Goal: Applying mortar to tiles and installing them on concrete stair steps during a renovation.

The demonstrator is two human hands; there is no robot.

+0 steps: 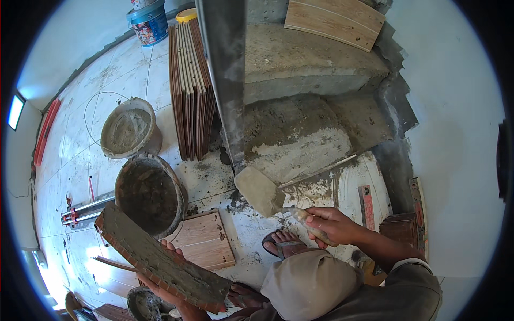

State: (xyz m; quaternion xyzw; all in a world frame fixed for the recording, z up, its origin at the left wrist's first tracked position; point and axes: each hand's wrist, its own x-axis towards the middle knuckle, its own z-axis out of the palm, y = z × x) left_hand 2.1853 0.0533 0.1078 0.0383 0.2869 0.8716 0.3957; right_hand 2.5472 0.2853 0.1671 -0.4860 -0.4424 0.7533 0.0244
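My left hand [154, 284] grips a long narrow tile [166, 260] from below, tilted, its upper face coated with wet grey mortar. My right hand [334, 226] is closed round the wooden handle of a trowel [261, 191]. The trowel's flat blade carries mortar and is beside the foot of a grey metal post [225, 80], in front of the lowest step. A rough bed of pale mortar [308, 152] covers part of that step [369, 123]. A thin straight strip [321, 170] lies along its front edge.
A mortar bucket [128, 131] and a darker bucket [151, 195] stand left. Stacked tiles [190, 91] lean by the post. A wood-look tile [206, 241] lies near my feet, another [334, 21] on the upper step. A red level [367, 207] lies right, beside the white wall [455, 160].
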